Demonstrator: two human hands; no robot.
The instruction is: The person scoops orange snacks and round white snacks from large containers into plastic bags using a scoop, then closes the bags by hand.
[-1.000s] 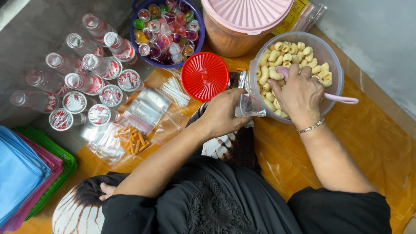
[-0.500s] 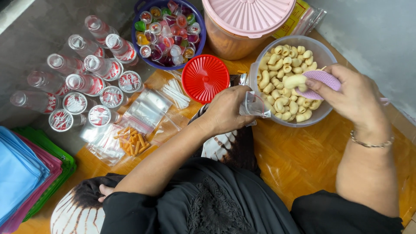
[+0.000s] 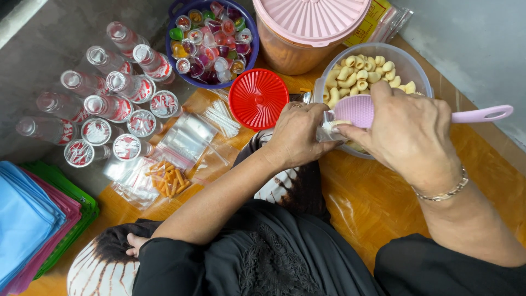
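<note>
Clearly we judge the small clear bag (image 3: 327, 130) light, limp and slippery, so our left hand (image 3: 298, 137) pinches its mouth beside the bowl (image 3: 416, 68) while our right hand (image 3: 408, 131) clasps the stiff pink scoop (image 3: 359, 109) over it.

Bottles (image 3: 118, 107), clear with red labels, lying or standing in a cluster: eleven are counted. Bowls: two, one blue (image 3: 181, 71) filled with jelly cups (image 3: 211, 38) too many to be counted, one clear (image 3: 408, 63) filled with pale puffed snacks (image 3: 364, 68), likewise uncounted. Pink-lidded tub (image 3: 307, 33): one. Red lid (image 3: 258, 98): one. Pink scoop (image 3: 361, 109): one. Hands: two, left (image 3: 298, 134) and right (image 3: 408, 134). Bracelet (image 3: 446, 192): one. Small clear bags (image 3: 183, 142): several, number not told.
</note>
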